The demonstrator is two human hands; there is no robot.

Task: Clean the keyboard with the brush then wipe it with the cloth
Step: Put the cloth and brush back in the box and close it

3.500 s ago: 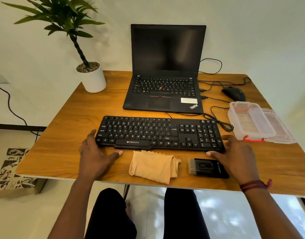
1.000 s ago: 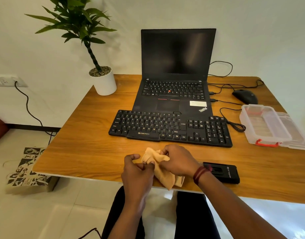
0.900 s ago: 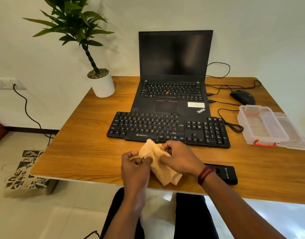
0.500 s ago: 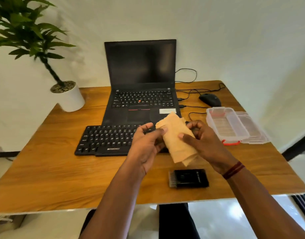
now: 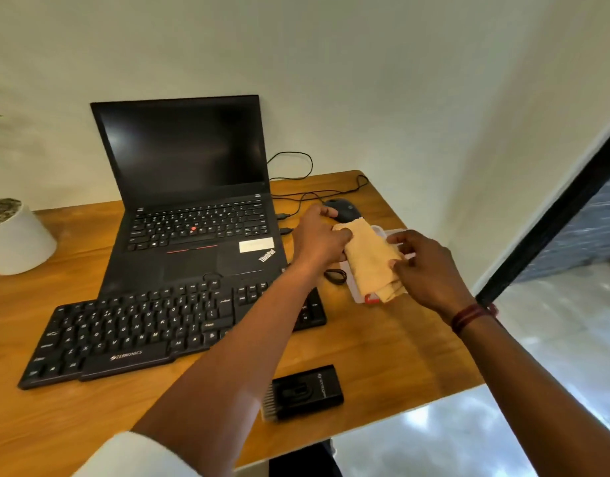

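Observation:
A beige cloth hangs in the air over the plastic box at the table's right side. My left hand grips its upper left edge and my right hand pinches its right edge. The black keyboard lies on the wooden table, in front of the laptop, with my left forearm crossing over its right end. The black brush lies flat near the table's front edge, bristles pointing left, apart from both hands.
An open black laptop stands behind the keyboard. A black mouse and cables lie at the back right. A clear plastic box is mostly hidden under the cloth. A white plant pot stands at the left edge.
Both hands have carried the cloth up and to the right, from over the keyboard to above the plastic box. The view has swung right. The brush and keyboard have stayed put.

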